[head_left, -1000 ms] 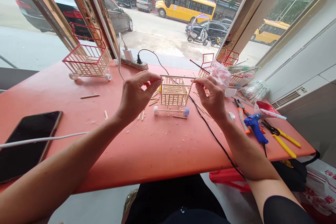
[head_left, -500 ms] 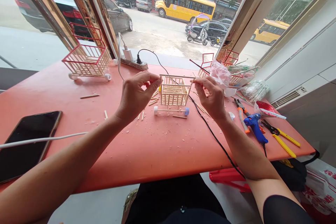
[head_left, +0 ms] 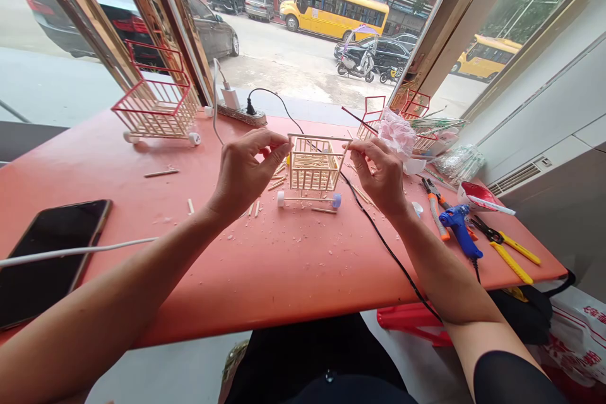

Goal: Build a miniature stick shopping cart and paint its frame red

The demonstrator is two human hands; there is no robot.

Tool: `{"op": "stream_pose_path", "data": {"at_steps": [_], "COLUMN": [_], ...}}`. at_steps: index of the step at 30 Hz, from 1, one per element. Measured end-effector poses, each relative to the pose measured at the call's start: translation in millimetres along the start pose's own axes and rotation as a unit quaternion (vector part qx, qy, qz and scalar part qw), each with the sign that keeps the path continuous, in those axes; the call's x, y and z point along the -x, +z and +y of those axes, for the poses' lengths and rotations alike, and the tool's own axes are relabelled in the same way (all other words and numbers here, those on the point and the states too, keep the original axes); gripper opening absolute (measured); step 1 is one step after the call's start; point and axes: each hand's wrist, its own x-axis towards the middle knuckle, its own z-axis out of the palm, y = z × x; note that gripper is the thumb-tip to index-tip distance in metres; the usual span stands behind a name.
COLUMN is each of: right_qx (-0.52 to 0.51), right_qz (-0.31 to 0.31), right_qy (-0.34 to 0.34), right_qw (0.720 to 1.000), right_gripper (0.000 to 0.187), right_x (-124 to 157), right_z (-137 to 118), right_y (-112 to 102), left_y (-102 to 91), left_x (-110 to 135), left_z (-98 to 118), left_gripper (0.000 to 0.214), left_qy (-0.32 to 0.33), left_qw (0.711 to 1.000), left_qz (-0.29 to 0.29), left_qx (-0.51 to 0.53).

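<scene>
A miniature shopping cart (head_left: pixel 314 180) of thin wooden sticks stands on the table in front of me, with a white wheel (head_left: pixel 281 199) at its left and a bluish wheel (head_left: pixel 337 201) at its right. Across its top, on the near side, runs a wooden stick (head_left: pixel 319 137). My left hand (head_left: pixel 258 161) pinches the stick's left end between thumb and forefinger. At the right end, my right hand (head_left: pixel 379 170) is closed in a similar pinch. Whether the stick is fixed to the cart I cannot tell.
Red-rimmed carts stand at the left (head_left: pixel 156 101) and back right. Pliers (head_left: pixel 438 208), a blue glue gun (head_left: pixel 457 224) and yellow-handled cutters (head_left: pixel 509 246) lie right. A black cable (head_left: pixel 379 233) crosses the pink table (head_left: pixel 284 278). A phone (head_left: pixel 52 252) lies left.
</scene>
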Motion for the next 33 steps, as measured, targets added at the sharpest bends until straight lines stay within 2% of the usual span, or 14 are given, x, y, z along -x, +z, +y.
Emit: {"op": "stream_pose_path", "data": {"at_steps": [33], "right_qx": [-0.012], "right_qz": [-0.004], "right_qy": [0.004], "right_qw": [1.000], "right_gripper": [0.017], "right_x": [0.4], "right_z": [-0.3], "right_y": [-0.4], "left_y": [-2.3], "left_x": [-1.6], "left_z": [4.3], "left_gripper": [0.016], "left_qy": [-0.022], "left_qw": [0.999], "left_qz": [-0.020], "left_qx": [0.022]}}
